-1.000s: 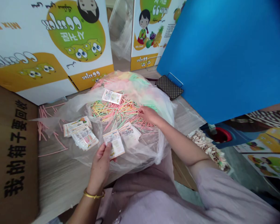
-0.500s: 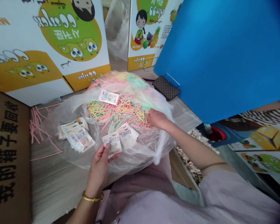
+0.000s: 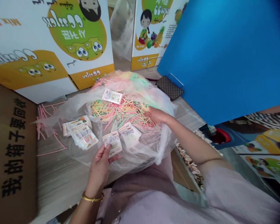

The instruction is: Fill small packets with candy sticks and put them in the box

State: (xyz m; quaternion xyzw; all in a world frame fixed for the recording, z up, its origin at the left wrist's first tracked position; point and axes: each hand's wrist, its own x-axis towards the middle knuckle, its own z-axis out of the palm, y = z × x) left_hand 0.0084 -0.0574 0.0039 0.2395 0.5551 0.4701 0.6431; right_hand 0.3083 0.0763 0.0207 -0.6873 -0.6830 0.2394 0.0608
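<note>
My left hand (image 3: 102,160) pinches a small printed clear packet (image 3: 112,143) between thumb and fingers. Beside it, more of these packets (image 3: 130,133) lie on the plastic. Thin pastel candy sticks (image 3: 121,109) in pink, green and yellow lie heaped in a large clear plastic bag (image 3: 142,155). At the heap's right side, my right hand (image 3: 157,115) has its fingers together and bent onto some sticks; the fingertips are hidden among them. One printed packet (image 3: 112,96) rests on top of the heap. A pile of packets (image 3: 84,135) with sticks showing inside lies to the left.
Loose pink sticks (image 3: 40,121) lie on the table (image 3: 56,180) at left, near a brown carton (image 3: 14,149). Printed white boxes (image 3: 58,71) stand behind. A blue panel (image 3: 224,59) rises at right, with a checked pouch (image 3: 169,88) at its foot. An open box of sticks (image 3: 190,161) sits lower right.
The whole view has shifted a little, so most things sit slightly further right. The left hand keeps its packet, now tilted slightly more. My right hand stays at the heap's right side.
</note>
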